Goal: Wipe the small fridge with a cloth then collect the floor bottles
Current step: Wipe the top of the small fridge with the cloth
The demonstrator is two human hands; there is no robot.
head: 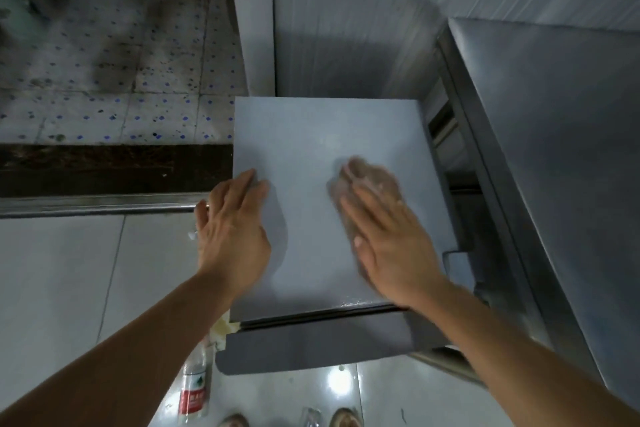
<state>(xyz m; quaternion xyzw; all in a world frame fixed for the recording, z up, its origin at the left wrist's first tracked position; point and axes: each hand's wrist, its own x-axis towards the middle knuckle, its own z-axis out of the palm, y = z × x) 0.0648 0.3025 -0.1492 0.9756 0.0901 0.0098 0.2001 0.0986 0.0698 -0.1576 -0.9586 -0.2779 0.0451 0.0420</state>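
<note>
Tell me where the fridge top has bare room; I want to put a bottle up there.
The fridge top is bare along its far half, by the wall, and in the strip between the left hand and the right hand. The near right is taken by that hand pressing the cloth.

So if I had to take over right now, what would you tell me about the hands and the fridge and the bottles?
Left hand: flat, fingers straight, resting on the left edge of the small fridge top, steadying it.
Right hand: flat, pressing the cloth onto the fridge top, right of the middle. The cloth looks blurred, so wiping is likely under way.
Done: part of the top looks wiped; I cannot tell how much.
Left: finish the wiping, then collect the bottles. One bottle with a red label lies on the floor by the fridge's front left corner. Another clear one seems to lie between the feet.
</note>
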